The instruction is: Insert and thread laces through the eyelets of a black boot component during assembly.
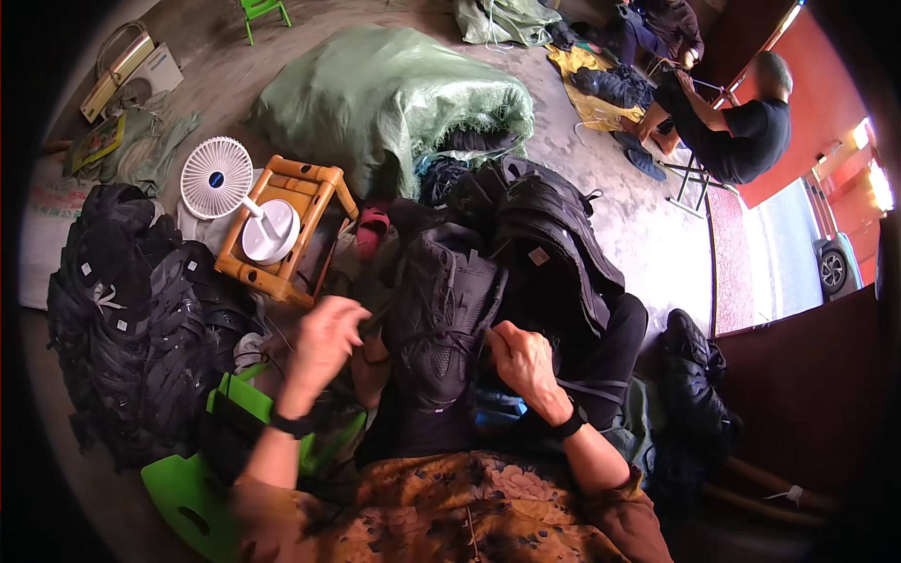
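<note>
Black shoe upper lying lengthwise in the lap, between both hands, toe end toward the body. Left hand raised beside its left edge, fingers pinched closed, apparently on a thin thread or needle, though too fine to make out for certain. Right hand pressed against the upper's right edge, grip closed around the material there. Black bands on both wrists. Patterned brown-and-yellow garment across the lower edge.

To the left, a heap of black shoe uppers with small white tags, piled on the floor. Green plastic stool low on the left, near the left forearm. Behind the left hand, a small bamboo stool carrying a white desk fan. Further back, a bulging green sack on the concrete floor. More black uppers stacked just beyond the held one. Far right, a person in black seated on a stool, bent over their own work, well apart.
</note>
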Available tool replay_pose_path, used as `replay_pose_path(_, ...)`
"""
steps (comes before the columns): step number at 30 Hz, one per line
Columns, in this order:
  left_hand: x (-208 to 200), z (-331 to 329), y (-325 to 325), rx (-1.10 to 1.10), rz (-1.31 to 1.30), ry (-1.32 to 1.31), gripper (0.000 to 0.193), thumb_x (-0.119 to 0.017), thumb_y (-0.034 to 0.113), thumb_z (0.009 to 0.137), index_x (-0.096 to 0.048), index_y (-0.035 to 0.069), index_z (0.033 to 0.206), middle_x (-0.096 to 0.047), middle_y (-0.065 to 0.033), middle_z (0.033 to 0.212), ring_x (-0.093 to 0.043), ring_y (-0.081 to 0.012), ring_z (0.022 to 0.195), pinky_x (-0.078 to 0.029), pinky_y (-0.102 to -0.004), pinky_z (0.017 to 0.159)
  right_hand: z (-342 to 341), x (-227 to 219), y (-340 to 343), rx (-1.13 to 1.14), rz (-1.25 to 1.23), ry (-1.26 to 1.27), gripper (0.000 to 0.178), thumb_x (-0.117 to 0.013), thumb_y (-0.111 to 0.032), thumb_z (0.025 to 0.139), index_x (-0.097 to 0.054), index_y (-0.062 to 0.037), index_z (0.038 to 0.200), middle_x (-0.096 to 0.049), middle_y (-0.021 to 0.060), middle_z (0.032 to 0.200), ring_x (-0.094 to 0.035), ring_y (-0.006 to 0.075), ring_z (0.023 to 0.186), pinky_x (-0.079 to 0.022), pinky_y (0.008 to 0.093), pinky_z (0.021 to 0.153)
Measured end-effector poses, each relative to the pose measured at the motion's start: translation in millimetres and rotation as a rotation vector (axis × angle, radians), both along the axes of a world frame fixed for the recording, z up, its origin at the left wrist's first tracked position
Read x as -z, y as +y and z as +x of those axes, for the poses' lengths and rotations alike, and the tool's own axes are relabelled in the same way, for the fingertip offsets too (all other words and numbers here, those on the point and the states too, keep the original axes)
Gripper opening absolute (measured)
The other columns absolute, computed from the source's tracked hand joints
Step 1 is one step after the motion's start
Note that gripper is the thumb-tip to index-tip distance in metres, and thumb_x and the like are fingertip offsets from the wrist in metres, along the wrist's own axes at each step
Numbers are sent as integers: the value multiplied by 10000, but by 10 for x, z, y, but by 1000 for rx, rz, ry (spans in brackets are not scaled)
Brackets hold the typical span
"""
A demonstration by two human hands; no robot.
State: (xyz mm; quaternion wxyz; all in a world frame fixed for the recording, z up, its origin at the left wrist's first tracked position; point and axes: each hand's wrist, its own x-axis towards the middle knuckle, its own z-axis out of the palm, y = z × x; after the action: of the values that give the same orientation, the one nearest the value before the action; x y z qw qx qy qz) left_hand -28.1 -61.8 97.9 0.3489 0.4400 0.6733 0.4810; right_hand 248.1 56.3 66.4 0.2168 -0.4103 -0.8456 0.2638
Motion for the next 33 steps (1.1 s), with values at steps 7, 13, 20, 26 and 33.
replay_pose_path(7,203,595,283,29,185,259,85,-653,59,883,-618,19,949,-670,-138,841,-671,-301,732,-523,-333,638,-189,-239,5,-115,250,-268,144,-562,-129,892,-514,-41,789,-589,160,613,-596,379,539,-453,460,486)
replay_pose_path(13,140,603,252,26,245,319,68,-670,73,871,-626,54,919,-644,-95,844,-653,-290,752,-515,-342,634,-141,-268,144,-197,-648,84,260,-554,-267,943,-580,-41,817,-553,64,576,-547,163,477,-402,309,450)
replay_pose_path(20,113,655,313,-9,244,350,81,-683,31,852,-630,24,913,-649,-106,839,-657,-278,728,-511,-332,627,-202,-24,-68,86,-130,52,325,-587,-292,946,-548,-50,733,-590,107,590,-596,294,495,-437,389,442)
replay_pose_path(26,-5,636,300,63,205,576,62,-663,75,858,-617,47,888,-623,-102,817,-647,-307,726,-513,-389,610,-262,-45,-44,9,202,-158,292,-599,-225,935,-512,-45,723,-564,181,569,-604,391,546,-453,462,463)
replay_pose_path(33,-275,862,444,286,57,1281,51,-582,96,826,-536,89,806,-528,-68,793,-615,-224,729,-511,-313,615,-216,76,-16,-24,75,0,293,-589,-226,943,-514,-41,729,-555,193,567,-590,408,541,-450,463,459)
